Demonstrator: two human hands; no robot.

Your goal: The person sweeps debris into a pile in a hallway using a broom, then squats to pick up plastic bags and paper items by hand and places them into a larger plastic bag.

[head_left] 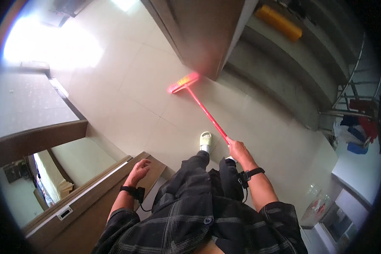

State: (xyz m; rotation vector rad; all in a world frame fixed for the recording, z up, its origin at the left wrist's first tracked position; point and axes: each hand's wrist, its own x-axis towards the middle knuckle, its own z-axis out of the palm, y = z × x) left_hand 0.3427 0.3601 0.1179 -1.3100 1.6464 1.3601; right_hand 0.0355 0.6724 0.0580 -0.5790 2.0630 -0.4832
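My right hand [238, 151] is wrapped round the upper part of a broom's red handle [205, 111]. From there the stick slants forward and left to the broom head [183, 82], which has pink and yellow bristles. The head rests on the tiled floor beside the corner of a brown wooden door or panel [205, 38]. My left hand [140, 170] hangs in the air over the edge of a wooden door [114, 190], its fingers loosely bent and apart with nothing in them. Both wrists wear black straps.
Pale tiles [144, 97] cover the floor, with a bright glare at far left. Curved grey steps [283, 63] rise on the right, with a yellow object [278, 23] on them. Clothes [357, 133] hang by a metal rack at right. My slippered foot [205, 139] stands ahead.
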